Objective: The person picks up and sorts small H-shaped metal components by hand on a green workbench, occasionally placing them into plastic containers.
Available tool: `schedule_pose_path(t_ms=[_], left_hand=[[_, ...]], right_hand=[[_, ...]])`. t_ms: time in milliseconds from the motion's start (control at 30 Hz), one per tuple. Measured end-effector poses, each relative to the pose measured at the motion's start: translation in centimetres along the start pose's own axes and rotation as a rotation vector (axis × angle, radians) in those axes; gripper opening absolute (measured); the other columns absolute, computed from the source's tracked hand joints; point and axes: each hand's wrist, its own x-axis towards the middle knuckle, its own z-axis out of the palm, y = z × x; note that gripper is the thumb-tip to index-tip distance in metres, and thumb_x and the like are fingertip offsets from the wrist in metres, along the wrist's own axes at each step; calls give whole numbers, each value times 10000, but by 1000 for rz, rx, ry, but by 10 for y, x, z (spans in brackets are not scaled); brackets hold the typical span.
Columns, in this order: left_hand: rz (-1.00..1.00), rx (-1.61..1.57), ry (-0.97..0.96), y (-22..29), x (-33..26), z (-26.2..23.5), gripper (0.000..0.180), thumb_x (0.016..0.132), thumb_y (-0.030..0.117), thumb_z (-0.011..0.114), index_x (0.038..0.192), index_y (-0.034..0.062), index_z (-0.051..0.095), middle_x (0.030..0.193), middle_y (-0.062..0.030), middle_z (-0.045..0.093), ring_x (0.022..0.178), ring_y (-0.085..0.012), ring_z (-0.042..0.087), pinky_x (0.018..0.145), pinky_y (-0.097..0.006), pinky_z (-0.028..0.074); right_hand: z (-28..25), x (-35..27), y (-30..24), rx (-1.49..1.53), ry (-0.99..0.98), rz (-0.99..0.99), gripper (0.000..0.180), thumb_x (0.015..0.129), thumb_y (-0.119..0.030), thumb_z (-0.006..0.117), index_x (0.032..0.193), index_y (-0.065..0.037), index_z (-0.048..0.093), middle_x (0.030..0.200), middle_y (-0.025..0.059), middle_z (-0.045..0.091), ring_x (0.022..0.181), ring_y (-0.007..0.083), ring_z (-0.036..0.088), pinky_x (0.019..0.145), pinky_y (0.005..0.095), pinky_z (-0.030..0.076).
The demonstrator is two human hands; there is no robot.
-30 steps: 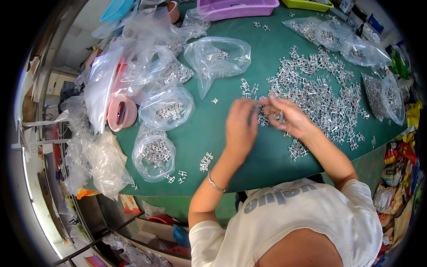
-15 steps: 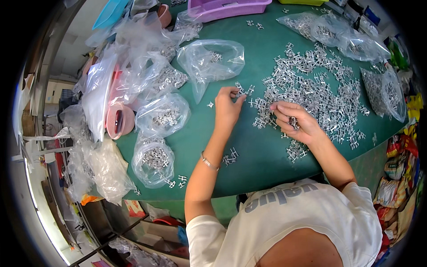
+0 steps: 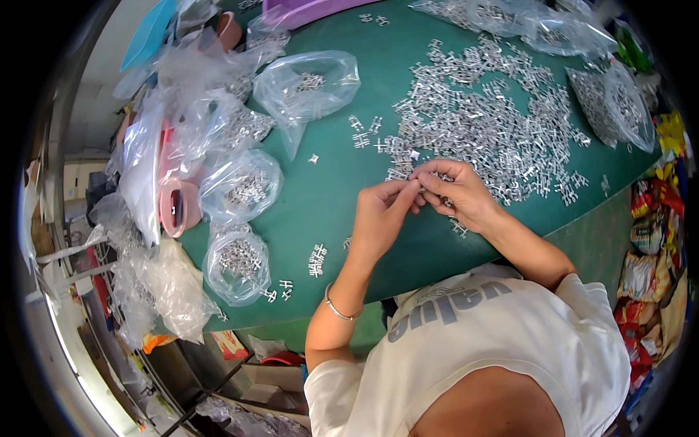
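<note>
A purple basket point(image 3: 309, 14) sits far back, a pink cup point(image 3: 191, 205) left.

I wear a white T-shirt point(image 3: 502, 331) with short sleeves point(image 3: 331, 390), a round neckline point(image 3: 502, 364) and large grey lettering point(image 3: 451, 312) across it; a slim silver-coloured bangle point(image 3: 337, 313) circles the forearm point(image 3: 349, 284) behind my left grip point(image 3: 380, 218).

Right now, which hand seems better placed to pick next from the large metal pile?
Probably the right hand: it overlaps the metal pile in view, while the left hand sits farther away.
</note>
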Motion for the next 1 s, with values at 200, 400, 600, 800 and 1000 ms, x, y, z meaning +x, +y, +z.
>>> schedule_pose_path(t_ms=[200,400,600,800,1000], left_hand=[[538,777,341,-17,27,7,506,748,136,664,1204,38,465,1273,-188,393,1137,-378,399,932,-431,354],[564,1064,104,-41,23,35,628,682,179,710,1234,63,433,1274,-161,382,1239,-422,261,974,-488,288],[597,939,189,-47,17,33,481,650,68,709,1081,45,499,1138,-126,476,1124,-350,396,919,-420,343],[695,818,296,-46,49,33,333,654,5,684,942,26,517,997,-127,520,948,-315,467,838,-371,381],[665,682,345,-36,86,39,239,693,-11,641,900,16,525,972,-126,515,925,-315,471,796,-363,392]], right_hand=[[-44,-28,-28,536,197,-91,154,848,-126,484,959,-37,543,818,63,546,576,111,463,371,195,296],[-47,-53,-2,-1232,398,-686,121,724,-97,670,834,-47,661,683,65,547,586,175,543,496,281,437],[-60,-50,20,-1696,124,-986,205,722,-163,634,911,-86,623,647,11,428,543,124,519,406,271,411],[-79,-26,0,-1890,153,-1008,221,710,-109,583,928,-74,600,679,18,465,564,142,535,437,272,431],[-106,13,-36,-1969,330,-995,162,727,-104,551,884,-90,590,742,35,519,642,175,587,495,293,472]])
